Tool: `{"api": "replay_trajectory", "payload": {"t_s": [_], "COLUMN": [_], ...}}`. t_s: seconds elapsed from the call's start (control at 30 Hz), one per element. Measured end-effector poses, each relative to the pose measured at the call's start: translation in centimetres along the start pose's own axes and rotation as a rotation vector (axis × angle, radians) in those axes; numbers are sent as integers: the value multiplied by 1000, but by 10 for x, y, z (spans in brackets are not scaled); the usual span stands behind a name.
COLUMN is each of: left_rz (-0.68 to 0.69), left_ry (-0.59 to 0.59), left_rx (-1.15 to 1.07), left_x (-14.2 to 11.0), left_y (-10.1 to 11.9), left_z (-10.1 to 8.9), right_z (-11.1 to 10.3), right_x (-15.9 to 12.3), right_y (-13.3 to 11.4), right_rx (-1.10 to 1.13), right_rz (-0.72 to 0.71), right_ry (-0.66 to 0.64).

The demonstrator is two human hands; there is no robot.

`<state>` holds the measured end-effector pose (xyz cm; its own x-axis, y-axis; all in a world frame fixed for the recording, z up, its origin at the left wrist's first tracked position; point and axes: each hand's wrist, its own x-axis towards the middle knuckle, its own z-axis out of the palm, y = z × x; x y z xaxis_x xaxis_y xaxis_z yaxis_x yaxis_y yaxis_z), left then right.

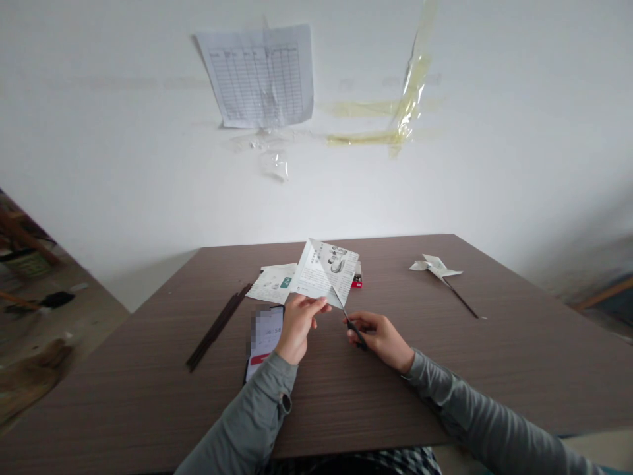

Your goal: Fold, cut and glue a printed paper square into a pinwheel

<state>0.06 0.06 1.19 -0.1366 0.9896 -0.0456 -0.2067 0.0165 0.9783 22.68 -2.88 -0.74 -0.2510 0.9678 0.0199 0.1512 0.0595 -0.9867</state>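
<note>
- White printed paper (324,270), roughly square with a diagonal crease, raised above the surface (494,369) near the middle
- Pinching the paper's lower edge between thumb and fingers: the left hand (297,323)
- Closed around the handles of black scissors (357,335): the right hand (380,338), with fingers partly hidden
- Scissor blades pointing away, up to the paper's lower right corner, in line with the crease; cannot tell how far into it
- Grey sleeves on both arms
- Behind the paper, partly covered in view: more printed paper lying flat (270,284) to the left, a small red-edged item (357,282) to the right
- Just left of the left wrist, a phone (267,333), lit, with a red bar low on the screen
- Farther left, a bundle of dark sticks (217,330), lying slantwise
- Well apart on the right, 1 paper pinwheel (438,267) on a dark stick, lying down
- On the wall (148,165), 1 sheet with a printed grid (260,76) and yellowed tape (411,99)
</note>
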Motion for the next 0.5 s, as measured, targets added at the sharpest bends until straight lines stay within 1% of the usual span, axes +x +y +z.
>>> {"api": "replay_trajectory", "payload": {"t_s": [0.5], "left_rz": [-6], "left_ry": [13], "left_rx": [-6], "left_x": [-1], "left_y": [2], "left_z": [3], "right_z": [1], "right_x": [0], "right_y": [-1], "right_rx": [-3], "right_rz": [18], "right_ry": [4]}}
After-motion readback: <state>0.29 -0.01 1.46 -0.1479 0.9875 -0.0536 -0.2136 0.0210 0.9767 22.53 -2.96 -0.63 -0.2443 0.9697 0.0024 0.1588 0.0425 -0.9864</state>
